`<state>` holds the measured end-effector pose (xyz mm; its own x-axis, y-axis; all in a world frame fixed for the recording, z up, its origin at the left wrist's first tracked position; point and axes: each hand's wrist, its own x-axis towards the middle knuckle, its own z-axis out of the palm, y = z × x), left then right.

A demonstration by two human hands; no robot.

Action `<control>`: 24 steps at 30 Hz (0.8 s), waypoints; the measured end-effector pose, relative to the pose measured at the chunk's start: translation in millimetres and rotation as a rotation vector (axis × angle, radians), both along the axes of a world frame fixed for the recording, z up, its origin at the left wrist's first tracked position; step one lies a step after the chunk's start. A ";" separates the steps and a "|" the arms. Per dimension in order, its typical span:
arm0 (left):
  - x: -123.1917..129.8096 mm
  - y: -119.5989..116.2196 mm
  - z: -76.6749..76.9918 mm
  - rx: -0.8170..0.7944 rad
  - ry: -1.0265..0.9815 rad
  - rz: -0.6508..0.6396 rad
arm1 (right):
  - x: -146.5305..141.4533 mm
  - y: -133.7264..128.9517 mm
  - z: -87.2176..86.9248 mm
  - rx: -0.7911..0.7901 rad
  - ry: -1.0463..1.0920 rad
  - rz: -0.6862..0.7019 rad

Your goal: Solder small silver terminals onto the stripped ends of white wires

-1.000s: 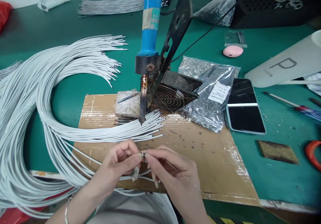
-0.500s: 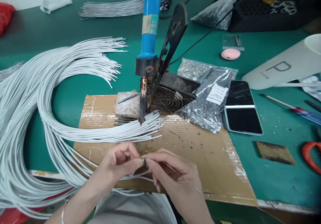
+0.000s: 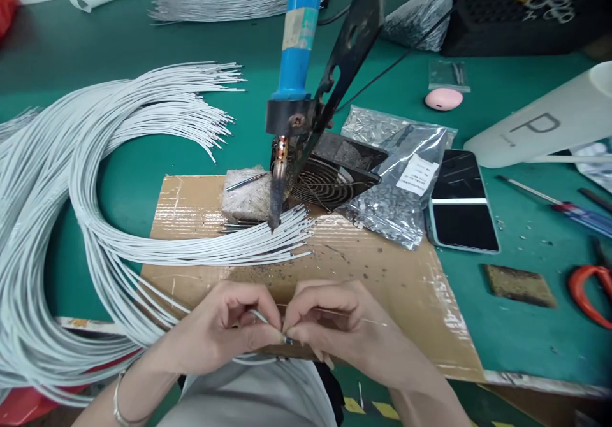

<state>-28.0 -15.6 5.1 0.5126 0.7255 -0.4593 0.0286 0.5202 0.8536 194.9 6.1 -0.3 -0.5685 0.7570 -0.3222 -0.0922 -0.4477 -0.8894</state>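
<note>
My left hand [image 3: 227, 331] is closed in a pinch on a white cable [image 3: 259, 316] close to its end. Fingertip to fingertip with it, my right hand [image 3: 342, 318] is also closed, at a small dark piece [image 3: 287, 340] on the cable's tip. A thin shiny wire, like solder wire [image 3: 335, 313], runs through the right hand's fingers and sticks out past the knuckles. Above the hands, a blue-handled soldering iron [image 3: 297, 64] hangs tip down in a black bracket [image 3: 349, 44]. A bundle of white cables [image 3: 205, 250] lies beneath its tip.
Cardboard [image 3: 406, 312] covers the green table's front. Behind the iron stand a black fan [image 3: 325, 181] and a whitish block [image 3: 246, 194]. To the right are bags of small metal parts [image 3: 396, 191], a phone [image 3: 463, 204], a screwdriver [image 3: 549, 201] and red-handled scissors [image 3: 586, 293]. More cables [image 3: 86, 159] fill the left.
Both hands have come lower, nearer my body, and the right forearm has swung outward to the right. More of the held cable shows between the left fingers. The view has shifted slightly.
</note>
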 end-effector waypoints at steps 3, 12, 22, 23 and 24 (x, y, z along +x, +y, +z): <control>5.3 0.7 2.0 0.112 0.087 0.143 | -6.9 -5.7 -4.8 -0.200 0.011 -0.212; 15.0 -4.1 -1.7 0.264 0.264 0.274 | -21.5 -19.9 -1.3 -0.075 -0.016 -0.404; 16.5 -12.2 -4.1 0.375 0.315 0.257 | -24.0 -21.8 5.2 0.019 -0.080 -0.462; 17.2 -13.9 -4.9 0.406 0.321 0.261 | -25.3 -22.7 5.3 0.016 -0.079 -0.481; 18.1 -15.8 -5.8 0.441 0.334 0.266 | -27.2 -23.9 5.6 -0.007 -0.077 -0.512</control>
<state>-9.9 -31.4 -0.7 0.1680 0.9670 -0.1916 0.2497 0.1463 0.9572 167.7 -17.8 5.3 -0.1003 0.9297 -0.3544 -0.2349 -0.3682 -0.8996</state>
